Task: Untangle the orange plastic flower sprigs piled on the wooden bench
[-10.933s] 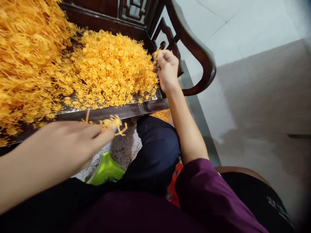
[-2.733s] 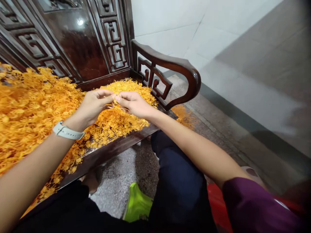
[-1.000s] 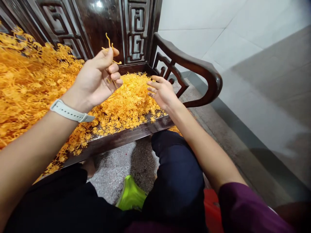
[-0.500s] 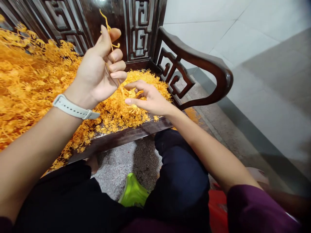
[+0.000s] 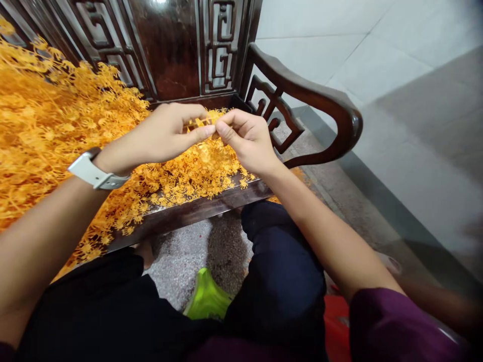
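Note:
My left hand point(image 5: 166, 134) and my right hand point(image 5: 247, 138) meet fingertip to fingertip above a dark wooden bench point(image 5: 196, 208). Both pinch a small orange plastic sprig point(image 5: 204, 122) between thumb and fingers; most of it is hidden by the fingers. Below them lies a low heap of loose orange plastic pieces point(image 5: 196, 171). A far larger pile of orange branched sprigs point(image 5: 49, 136) covers the bench to the left. A white watch point(image 5: 92, 173) sits on my left wrist.
The bench's carved back point(image 5: 169, 45) rises behind the piles, and its curved armrest point(image 5: 313, 100) stands right of my hands. Under the bench edge are speckled floor point(image 5: 184, 261), my dark-trousered knee point(image 5: 279, 261), a green shoe point(image 5: 207, 301) and something red point(image 5: 337, 322).
My left hand came down from in front of the bench back, where it held a thin orange stem up. My right hand rose off the loose heap, and the two now pinch together.

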The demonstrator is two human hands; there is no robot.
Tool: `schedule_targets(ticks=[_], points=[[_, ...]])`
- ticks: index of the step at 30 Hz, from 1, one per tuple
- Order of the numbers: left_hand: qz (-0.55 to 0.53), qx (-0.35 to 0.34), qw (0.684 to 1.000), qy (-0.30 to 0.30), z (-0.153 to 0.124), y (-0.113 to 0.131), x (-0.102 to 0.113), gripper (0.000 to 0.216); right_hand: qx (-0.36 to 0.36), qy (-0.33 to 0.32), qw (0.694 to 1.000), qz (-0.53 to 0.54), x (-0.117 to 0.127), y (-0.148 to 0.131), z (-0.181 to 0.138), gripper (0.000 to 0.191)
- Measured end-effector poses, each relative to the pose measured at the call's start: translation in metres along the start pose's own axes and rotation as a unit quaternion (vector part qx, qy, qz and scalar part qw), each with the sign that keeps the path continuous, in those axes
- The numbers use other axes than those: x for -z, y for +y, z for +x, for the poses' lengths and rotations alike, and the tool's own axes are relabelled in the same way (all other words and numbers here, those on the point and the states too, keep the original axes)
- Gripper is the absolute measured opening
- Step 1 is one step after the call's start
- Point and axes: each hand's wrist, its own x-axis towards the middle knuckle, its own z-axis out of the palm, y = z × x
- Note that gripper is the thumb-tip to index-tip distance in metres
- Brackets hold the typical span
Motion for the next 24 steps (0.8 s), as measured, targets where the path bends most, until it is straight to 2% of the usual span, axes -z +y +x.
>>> schedule_targets(ticks=[2,4,7,9,14,19,20,21,22,24], points=[[0.005,-0.005,0.998,-0.07,-0.001,0.0,0.001,0.035,0.009,-0.009,1.0,-0.004,-0.001,-0.004,0.0,0.048],[0.02,0.001,0.994,-0.108,-0.002,0.0,0.002,0.036,0.01,-0.032,0.999,0.008,-0.001,-0.007,0.0,0.047],[0.036,0.015,0.989,-0.142,-0.005,0.002,0.004,0.044,-0.013,-0.112,0.992,0.064,0.0,-0.01,-0.004,0.046],[0.009,0.033,0.982,-0.188,-0.007,0.006,0.004,0.045,-0.039,-0.178,0.975,0.126,0.002,-0.012,-0.008,0.045],[-0.111,0.076,0.942,-0.306,-0.011,0.021,0.001,0.043,-0.07,-0.314,0.914,0.248,0.004,-0.014,-0.012,0.047],[-0.096,0.042,0.893,-0.438,-0.019,0.028,-0.007,0.03,-0.037,-0.482,0.819,0.31,0.003,-0.02,-0.015,0.044],[-0.087,0.043,0.89,-0.446,-0.021,0.026,-0.008,0.03,-0.039,-0.488,0.812,0.319,0.004,-0.023,-0.017,0.045],[-0.082,0.047,0.889,-0.447,-0.023,0.023,-0.007,0.031,-0.048,-0.472,0.819,0.322,0.004,-0.026,-0.019,0.046],[-0.079,0.054,0.892,-0.442,-0.025,0.019,-0.005,0.033,-0.063,-0.436,0.84,0.316,0.004,-0.03,-0.021,0.046],[-0.072,0.062,0.905,-0.414,-0.028,0.009,0.001,0.037,-0.106,-0.311,0.901,0.283,0.005,-0.035,-0.022,0.041]])
